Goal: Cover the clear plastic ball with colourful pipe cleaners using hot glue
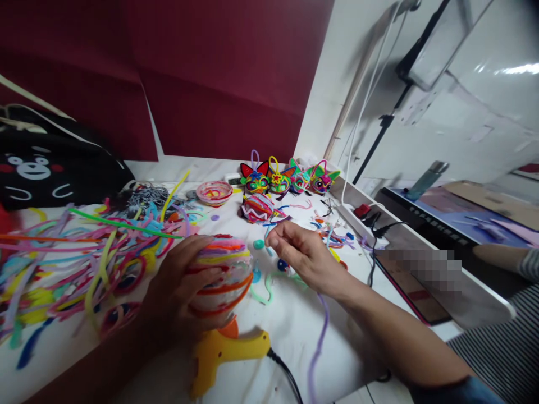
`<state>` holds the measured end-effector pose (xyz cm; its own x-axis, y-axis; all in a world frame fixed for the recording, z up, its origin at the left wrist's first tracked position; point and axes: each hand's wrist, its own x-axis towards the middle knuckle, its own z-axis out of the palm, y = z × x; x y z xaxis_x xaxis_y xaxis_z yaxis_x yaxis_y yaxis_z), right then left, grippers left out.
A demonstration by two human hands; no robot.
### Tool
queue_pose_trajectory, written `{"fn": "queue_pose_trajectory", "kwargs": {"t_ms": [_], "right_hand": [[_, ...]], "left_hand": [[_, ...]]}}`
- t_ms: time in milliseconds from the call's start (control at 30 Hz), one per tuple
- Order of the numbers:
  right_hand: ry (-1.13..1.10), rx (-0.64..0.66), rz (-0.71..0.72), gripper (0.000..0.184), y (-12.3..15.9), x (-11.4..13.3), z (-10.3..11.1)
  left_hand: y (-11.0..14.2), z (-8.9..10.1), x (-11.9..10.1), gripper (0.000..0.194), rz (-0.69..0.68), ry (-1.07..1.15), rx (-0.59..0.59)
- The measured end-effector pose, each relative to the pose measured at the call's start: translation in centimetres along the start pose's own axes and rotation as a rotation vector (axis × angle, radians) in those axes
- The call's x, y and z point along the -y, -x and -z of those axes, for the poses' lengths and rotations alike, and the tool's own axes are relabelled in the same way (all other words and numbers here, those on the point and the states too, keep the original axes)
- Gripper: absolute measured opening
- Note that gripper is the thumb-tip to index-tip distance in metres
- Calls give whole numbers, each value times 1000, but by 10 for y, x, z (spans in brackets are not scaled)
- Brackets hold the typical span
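My left hand (pixel 185 280) is wrapped round a clear ball (pixel 225 275) banded with pink, yellow, red and orange pipe cleaners. My right hand (pixel 305 255) is closed in a pinch just right of the ball, with a short light blue pipe cleaner (pixel 268 241) at its fingertips. Beside those fingertips is a small teal piece (pixel 258 244). A yellow glue gun (pixel 231 349) lies below the ball, its black cord running to the bottom edge. A purple pipe cleaner (pixel 319 348) trails from under my right forearm.
Loose pipe cleaners (pixel 96 264) cover the left side. Behind stand several cat-eared ornaments (pixel 280 180), a pink bowl (pixel 214 192) and a wrapped striped piece (pixel 257 207). At right are a power strip (pixel 360 223), a phone-like slab (pixel 415 289) and another person's arm (pixel 503 259).
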<state>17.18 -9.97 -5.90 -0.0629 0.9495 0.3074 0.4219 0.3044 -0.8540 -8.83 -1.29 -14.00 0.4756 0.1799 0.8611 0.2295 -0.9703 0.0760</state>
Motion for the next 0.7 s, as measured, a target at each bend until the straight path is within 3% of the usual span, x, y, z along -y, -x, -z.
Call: {"fn": "queue_pose_trajectory", "kwargs": {"t_ms": [233, 400, 533, 700], "right_hand": [[-80, 62, 170, 20, 3, 1, -8], [-117, -39, 250, 10, 7, 5, -14], [-44, -63, 350, 16, 7, 9, -18], [-56, -122, 280, 6, 7, 8, -27]], "left_hand": [[-2, 0, -2, 46, -29, 1, 24], [-2, 1, -3, 48, -43, 18, 48], [-2, 0, -5, 49, -34, 11, 35], [-3, 0, -6, 50, -45, 3, 51]]}}
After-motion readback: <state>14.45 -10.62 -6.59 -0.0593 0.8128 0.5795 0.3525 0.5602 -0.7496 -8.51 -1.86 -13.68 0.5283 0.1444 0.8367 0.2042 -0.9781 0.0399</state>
